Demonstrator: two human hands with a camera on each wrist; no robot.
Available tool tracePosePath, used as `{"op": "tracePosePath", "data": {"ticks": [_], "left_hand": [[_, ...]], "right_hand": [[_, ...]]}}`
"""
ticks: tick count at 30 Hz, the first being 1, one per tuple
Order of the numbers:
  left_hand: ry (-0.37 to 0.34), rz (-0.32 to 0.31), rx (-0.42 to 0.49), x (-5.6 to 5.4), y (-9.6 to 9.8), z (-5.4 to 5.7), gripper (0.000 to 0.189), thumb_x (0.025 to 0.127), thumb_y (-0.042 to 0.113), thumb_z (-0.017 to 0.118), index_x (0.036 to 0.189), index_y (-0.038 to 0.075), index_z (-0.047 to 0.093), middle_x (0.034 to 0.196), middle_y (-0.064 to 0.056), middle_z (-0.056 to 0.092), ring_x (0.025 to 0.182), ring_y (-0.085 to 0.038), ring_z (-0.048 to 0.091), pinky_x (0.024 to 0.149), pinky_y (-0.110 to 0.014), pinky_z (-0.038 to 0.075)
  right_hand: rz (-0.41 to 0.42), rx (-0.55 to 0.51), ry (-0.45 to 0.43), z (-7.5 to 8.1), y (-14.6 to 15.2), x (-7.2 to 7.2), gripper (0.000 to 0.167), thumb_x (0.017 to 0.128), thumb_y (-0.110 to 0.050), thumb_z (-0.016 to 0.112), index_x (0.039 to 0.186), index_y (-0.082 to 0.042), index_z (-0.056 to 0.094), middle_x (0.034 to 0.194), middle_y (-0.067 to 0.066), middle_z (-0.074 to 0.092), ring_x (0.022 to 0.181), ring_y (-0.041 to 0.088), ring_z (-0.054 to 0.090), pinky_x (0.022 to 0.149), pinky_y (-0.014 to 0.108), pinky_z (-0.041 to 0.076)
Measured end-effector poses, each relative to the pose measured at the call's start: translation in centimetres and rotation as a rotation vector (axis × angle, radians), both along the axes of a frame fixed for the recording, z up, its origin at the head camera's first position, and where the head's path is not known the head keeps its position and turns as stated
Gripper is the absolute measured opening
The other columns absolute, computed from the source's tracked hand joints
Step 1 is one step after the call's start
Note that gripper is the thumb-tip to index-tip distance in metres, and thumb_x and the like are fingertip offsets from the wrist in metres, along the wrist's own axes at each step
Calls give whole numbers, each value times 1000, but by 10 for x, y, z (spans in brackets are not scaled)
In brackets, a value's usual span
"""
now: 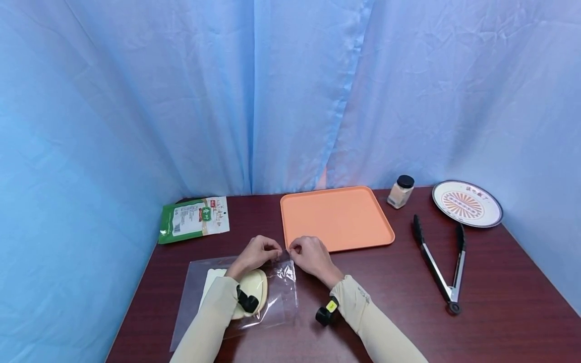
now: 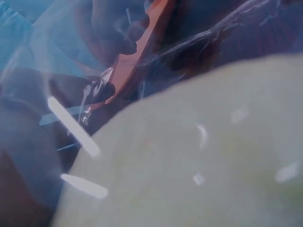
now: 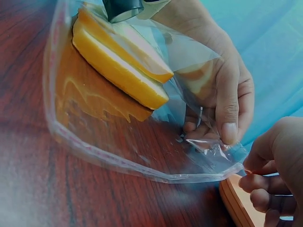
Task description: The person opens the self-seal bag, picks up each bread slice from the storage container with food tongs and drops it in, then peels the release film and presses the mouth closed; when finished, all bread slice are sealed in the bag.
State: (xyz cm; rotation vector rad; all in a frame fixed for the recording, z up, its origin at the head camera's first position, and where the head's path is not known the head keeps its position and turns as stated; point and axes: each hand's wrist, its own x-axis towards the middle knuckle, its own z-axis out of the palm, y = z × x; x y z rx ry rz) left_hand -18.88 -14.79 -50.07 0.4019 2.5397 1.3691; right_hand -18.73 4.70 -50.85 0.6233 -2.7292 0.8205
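Observation:
A clear plastic bag lies on the table's front left, holding pale pieces with cream faces and yellow rind. In the right wrist view the bag bulges up around those thick yellow-rimmed slices. My left hand reaches over the bag and pinches the film near its far right corner, thumb against fingers. Just to its right, my right hand pinches the corner itself between thumb and index finger. A pale slice behind shiny film fills much of the left wrist view.
An orange tray stands just beyond both hands. Behind on the left lies a green and white packet. To the right are a black-lidded jar, a patterned plate and spread tongs. Blue curtains surround the table.

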Motion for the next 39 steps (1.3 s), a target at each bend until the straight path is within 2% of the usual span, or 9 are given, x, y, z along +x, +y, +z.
{"op": "tracePosePath", "data": {"ticks": [9,16,22,26,31,36,39], "left_hand": [[-6,-3,8,-1,0,-1,11,92,4,66,88,1,76,74,-10,70,62,-9,57,58,-20,48],[-6,-10,6,-1,1,-1,12,93,5,66,87,3,76,74,-8,71,63,-8,57,58,-21,49],[-3,-17,14,-1,0,-1,12,93,4,66,88,2,76,76,-10,72,63,-8,58,59,-21,50],[13,-17,22,0,0,-1,11,92,4,66,88,2,76,75,-8,72,63,-8,58,59,-20,50],[57,-26,36,1,-1,-2,11,90,2,66,87,0,76,71,-3,70,61,-6,57,57,-19,49],[19,-20,26,0,-2,-2,11,92,5,66,89,0,76,74,-9,71,63,-8,57,59,-20,49],[-4,-20,21,-1,-2,-2,11,93,5,66,90,0,76,76,-12,71,64,-10,58,59,-20,49]], "right_hand": [[22,7,-36,-2,4,0,6,80,-15,71,81,-17,77,69,-9,67,65,4,57,59,19,44],[58,51,2,-3,6,0,5,81,-18,73,83,-16,77,73,-6,68,66,5,60,60,20,47],[3,102,52,-4,1,1,12,84,-30,75,79,-18,76,71,-7,68,65,8,62,56,24,47],[-24,111,81,-4,-2,2,8,83,-25,74,78,-19,76,72,-7,69,66,11,65,56,27,50],[-20,87,63,-3,-1,3,5,82,-18,72,80,-18,77,74,-7,71,67,10,65,57,27,50],[-9,94,66,-3,3,5,6,82,-17,72,82,-19,78,75,-7,71,68,9,65,58,26,51],[11,117,106,-4,5,6,4,82,-19,74,83,-19,78,76,-6,71,68,9,66,58,27,52]]}}
